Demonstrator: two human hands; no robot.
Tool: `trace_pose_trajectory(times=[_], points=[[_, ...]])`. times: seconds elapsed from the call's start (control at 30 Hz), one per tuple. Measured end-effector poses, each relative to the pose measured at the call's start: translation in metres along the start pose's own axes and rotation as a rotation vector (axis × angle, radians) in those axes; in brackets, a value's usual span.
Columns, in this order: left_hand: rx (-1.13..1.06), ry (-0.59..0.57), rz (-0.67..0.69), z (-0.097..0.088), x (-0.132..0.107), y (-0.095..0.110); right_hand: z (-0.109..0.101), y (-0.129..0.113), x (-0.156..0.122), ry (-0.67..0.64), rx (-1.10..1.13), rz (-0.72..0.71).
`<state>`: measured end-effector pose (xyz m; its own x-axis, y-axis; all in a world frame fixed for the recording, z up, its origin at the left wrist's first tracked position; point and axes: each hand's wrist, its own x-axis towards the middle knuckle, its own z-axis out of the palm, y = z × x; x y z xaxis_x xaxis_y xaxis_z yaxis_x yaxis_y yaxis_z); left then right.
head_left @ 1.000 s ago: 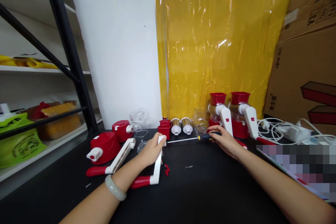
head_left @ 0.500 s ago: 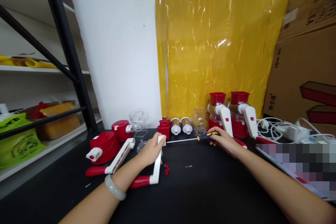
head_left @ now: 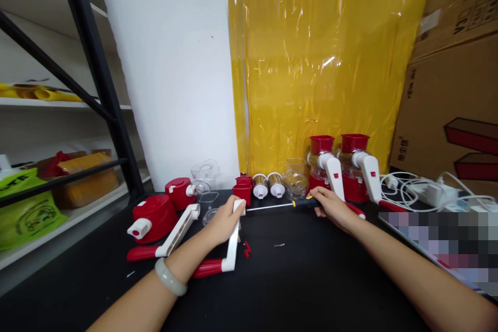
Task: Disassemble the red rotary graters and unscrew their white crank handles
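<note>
My left hand (head_left: 224, 222) is closed around the top of a white crank handle (head_left: 232, 249), whose red grip (head_left: 209, 268) points left over the black table. In my right hand (head_left: 329, 206) is a screwdriver (head_left: 299, 202) with a black and yellow handle. Its long metal shaft runs left, level, to the white end of the crank handle; the tip is hidden there. Small red pieces (head_left: 247, 250) lie just right of the crank. A second crank handle (head_left: 179, 232) rests to the left, beside a red base (head_left: 154, 219).
Another red base (head_left: 179, 193) and clear plastic parts (head_left: 206, 174) stand at the back left. Two drum graters (head_left: 268, 185) and red boxes (head_left: 242, 190) are behind my hands. Assembled red-and-white grinders (head_left: 355, 166) stand back right, near white cables (head_left: 412, 192) and a cardboard box (head_left: 447, 88).
The fingers of my right hand have shifted on the screwdriver handle, which appears turned. My left hand and the crank handle stay nearly in place.
</note>
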<state>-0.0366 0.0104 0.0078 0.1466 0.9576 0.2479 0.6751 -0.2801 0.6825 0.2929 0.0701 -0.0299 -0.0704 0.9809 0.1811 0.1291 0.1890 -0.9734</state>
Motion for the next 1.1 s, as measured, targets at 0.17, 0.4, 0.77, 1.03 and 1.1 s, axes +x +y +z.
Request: trace_pose_trajectory(times=[0.17,0.4,0.77,1.03,1.1], points=[[-0.007,-0.002,-0.006,0.000,0.000,-0.001,0.000,0.001,0.000,0.016,0.004,-0.010],[-0.039,-0.020,-0.004,0.000,-0.001,0.001,0.000,0.000,-0.002,0.034,-0.010,-0.025],[-0.009,0.025,0.020,0.000,0.000,-0.001,-0.002,0.001,0.001,0.083,-0.014,-0.059],[-0.033,-0.012,-0.012,0.000,-0.001,0.001,0.006,-0.012,-0.007,0.124,0.236,-0.046],[-0.035,-0.014,-0.007,0.000,-0.002,0.002,0.008,-0.014,-0.009,0.128,0.321,-0.009]])
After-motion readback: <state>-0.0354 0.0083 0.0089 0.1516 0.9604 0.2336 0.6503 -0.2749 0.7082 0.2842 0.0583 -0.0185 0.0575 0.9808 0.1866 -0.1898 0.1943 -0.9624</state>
